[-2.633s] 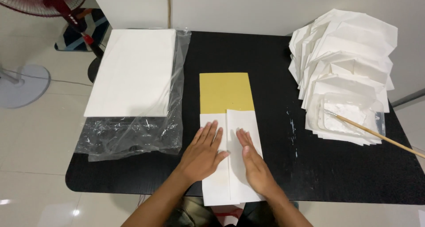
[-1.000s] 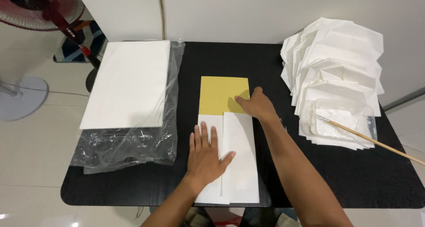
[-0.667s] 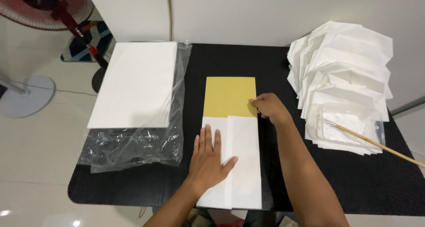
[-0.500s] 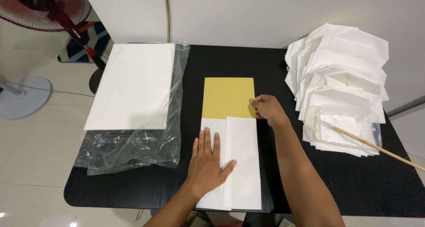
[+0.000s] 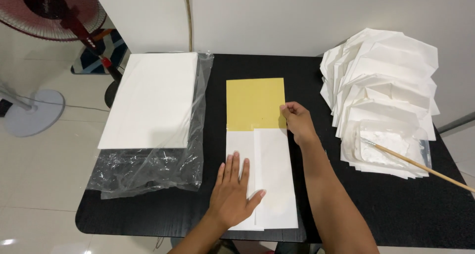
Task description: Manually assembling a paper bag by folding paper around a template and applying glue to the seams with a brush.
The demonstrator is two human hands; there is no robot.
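Hands rest apart on the black surface (image 5: 346,194): left (image 5: 236,192) flat, pinning the folded white paper sheet (image 5: 269,177) mid-table, right (image 5: 295,121) pinching the yellow rectangular card (image 5: 255,103) at its right edge, bare tabletop alongside.

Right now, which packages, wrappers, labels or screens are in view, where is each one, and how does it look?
Clear plastic wrapper: left side of the black table, crumpled, opened, under a white paper stack.
Clear plastic container: right side, on the pile of folded white paper, shallow, holding something white, thin wooden stick resting in it.
No labels or screens visible.
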